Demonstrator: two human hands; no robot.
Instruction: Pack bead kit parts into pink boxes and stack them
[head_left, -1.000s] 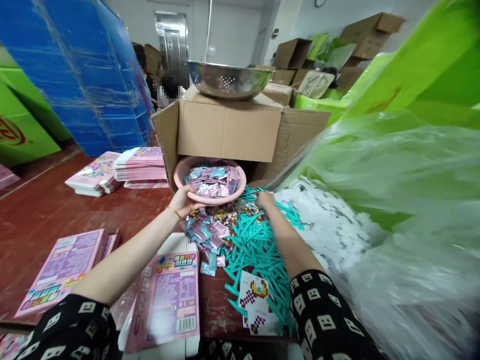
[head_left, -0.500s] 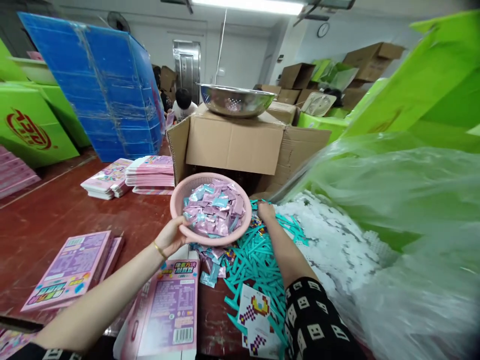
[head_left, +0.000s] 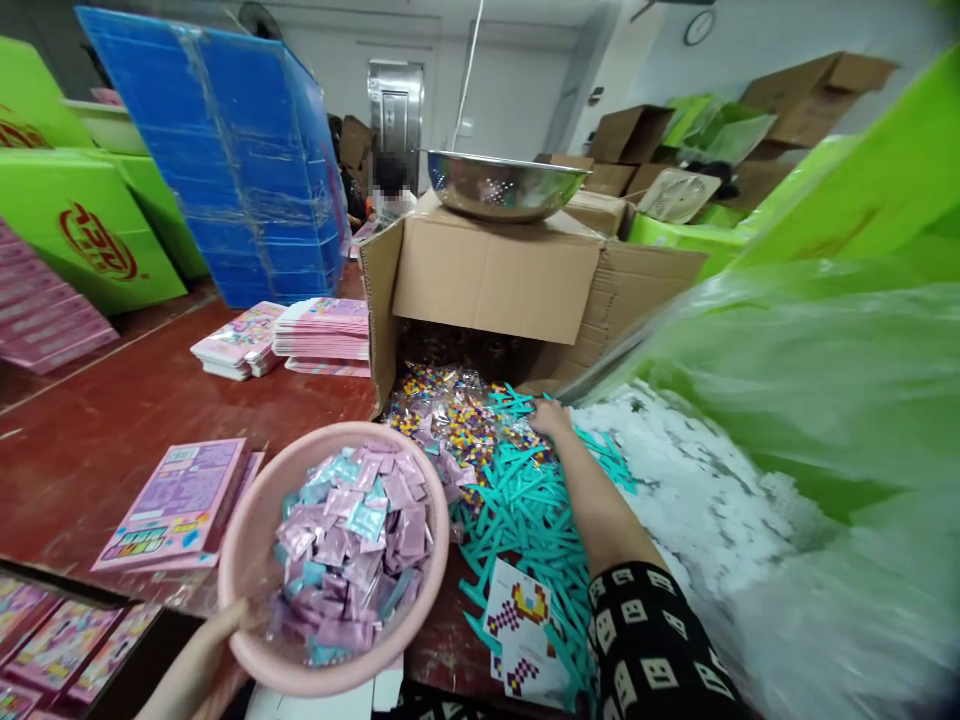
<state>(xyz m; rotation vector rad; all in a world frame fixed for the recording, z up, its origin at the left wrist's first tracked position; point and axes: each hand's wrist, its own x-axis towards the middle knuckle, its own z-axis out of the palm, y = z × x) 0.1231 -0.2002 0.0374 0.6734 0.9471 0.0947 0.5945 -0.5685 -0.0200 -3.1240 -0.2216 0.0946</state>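
A pink plastic basket full of small purple and light-blue packets is at the lower left, over a pink box whose edge shows below it. My left hand grips its near left rim, thumb on top. Farther off, my right hand is at the back of a heap of teal plastic sticks, beside bags of coloured beads. Its fingers curl down into the heap, so what they hold, if anything, is hidden. Printed pattern cards lie at the near edge of the sticks.
An open cardboard box carries a steel bowl. Stacks of pink packages stand left of it, before a blue carton. White pieces and clear plastic sheeting fill the right. Another person sits in the background.
The pink basket has come nearer and to the left in my left hand, uncovering the bead bags before the cardboard box. My right hand stays at the back of the sticks.
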